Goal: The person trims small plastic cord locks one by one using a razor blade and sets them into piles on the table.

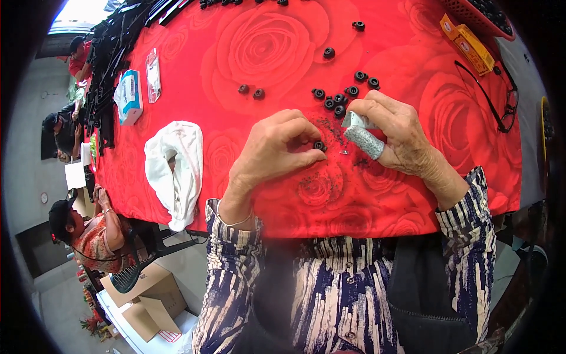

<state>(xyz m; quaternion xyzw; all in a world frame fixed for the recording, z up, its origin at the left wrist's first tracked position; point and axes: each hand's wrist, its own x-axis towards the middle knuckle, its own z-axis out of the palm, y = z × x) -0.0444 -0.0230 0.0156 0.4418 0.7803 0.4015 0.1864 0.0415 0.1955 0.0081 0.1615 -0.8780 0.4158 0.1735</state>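
My left hand (277, 147) pinches a small round black part (319, 146) between thumb and fingertips, above the red rose-print tablecloth (259, 206). Across from it, a short way to the right, my right hand (392, 130) is closed on a small flat greyish piece (346, 122), perhaps a blade; its kind is hard to make out. Speckled grey wrapping (365, 142) covers my right thumb. Dark crumbs (333, 133) are scattered on the cloth between my hands. Just beyond them lies a loose cluster of similar black parts (339, 99).
At left lie a crumpled white cloth (177, 165), a tissue pack (128, 97) and piled black strips (109, 76). Eyeglasses (501, 112), a yellow box (469, 46) and a red basket (480, 17) are at right. A person (97, 236) sits beyond the left edge.
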